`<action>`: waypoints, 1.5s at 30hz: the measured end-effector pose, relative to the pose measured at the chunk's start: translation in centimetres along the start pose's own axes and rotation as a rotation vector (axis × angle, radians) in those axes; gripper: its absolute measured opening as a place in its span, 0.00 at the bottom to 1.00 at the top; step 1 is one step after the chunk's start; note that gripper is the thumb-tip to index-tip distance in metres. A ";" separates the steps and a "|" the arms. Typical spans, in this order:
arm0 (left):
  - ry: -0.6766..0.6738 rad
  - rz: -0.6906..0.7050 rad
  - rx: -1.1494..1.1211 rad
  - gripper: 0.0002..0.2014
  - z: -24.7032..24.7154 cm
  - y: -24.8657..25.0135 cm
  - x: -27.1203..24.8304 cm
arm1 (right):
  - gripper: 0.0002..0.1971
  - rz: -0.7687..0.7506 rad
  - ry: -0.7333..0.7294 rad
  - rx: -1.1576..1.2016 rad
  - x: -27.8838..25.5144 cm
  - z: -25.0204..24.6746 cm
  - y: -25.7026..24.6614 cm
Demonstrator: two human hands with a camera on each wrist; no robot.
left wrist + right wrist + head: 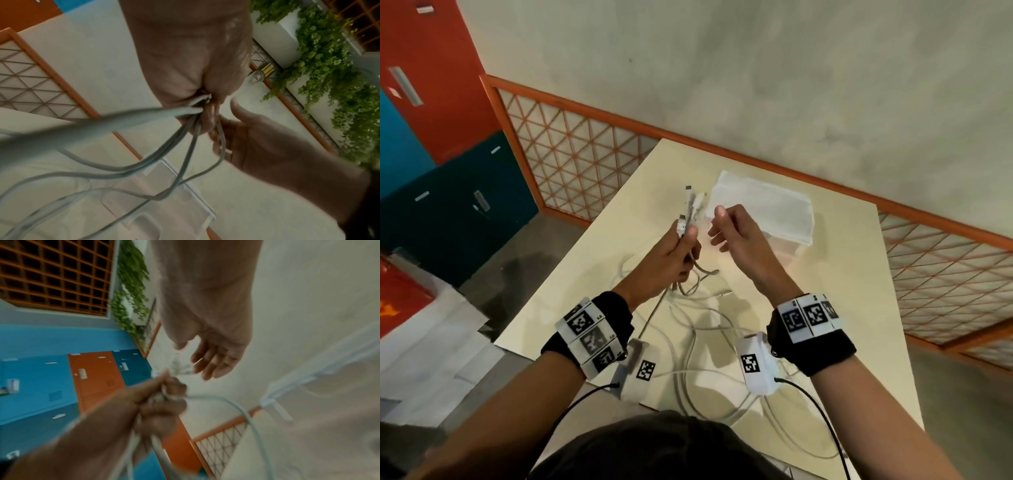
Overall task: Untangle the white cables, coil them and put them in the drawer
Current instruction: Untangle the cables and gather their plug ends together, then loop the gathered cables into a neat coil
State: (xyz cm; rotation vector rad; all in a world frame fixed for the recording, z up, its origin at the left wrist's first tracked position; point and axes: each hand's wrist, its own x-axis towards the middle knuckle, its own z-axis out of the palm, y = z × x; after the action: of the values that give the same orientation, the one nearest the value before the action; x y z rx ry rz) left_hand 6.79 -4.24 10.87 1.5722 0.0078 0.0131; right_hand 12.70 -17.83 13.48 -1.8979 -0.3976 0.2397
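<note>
My left hand (677, 255) is raised above the table and grips a bunch of white cables (690, 209), whose plug ends stick up past the fingers. The rest of the cables (698, 329) hang down and lie in loose tangled loops on the cream table (842, 274). In the left wrist view the strands (180, 139) fan out from my fist. My right hand (729, 228) hovers just right of the bunch, fingers relaxed and holding nothing; the right wrist view shows its fingers (213, 363) spread. A translucent plastic drawer box (767, 212) stands behind my hands.
An orange-framed lattice panel (571, 164) runs along the table's far side under a grey wall. Blue and orange lockers (431, 130) stand at the left. White sheets (424, 359) lie on the floor left of the table.
</note>
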 end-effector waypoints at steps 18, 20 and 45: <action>-0.060 0.122 -0.351 0.16 -0.2 3.2 -0.1 | 0.15 -0.096 -0.309 -0.342 -1.4 2.3 4.4; -0.055 0.147 -0.455 0.16 -0.8 3.9 0.1 | 0.05 -0.135 -0.247 -0.548 -1.4 1.7 5.7; -0.073 0.064 0.237 0.13 0.1 1.0 0.6 | 0.19 -0.282 0.068 -0.436 1.3 -4.7 -0.4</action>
State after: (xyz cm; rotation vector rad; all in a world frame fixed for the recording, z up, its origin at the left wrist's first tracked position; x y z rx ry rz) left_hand 7.39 -4.30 11.88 1.8085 -0.1019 0.0051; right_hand 15.48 -21.32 15.54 -2.2354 -0.7088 -0.1101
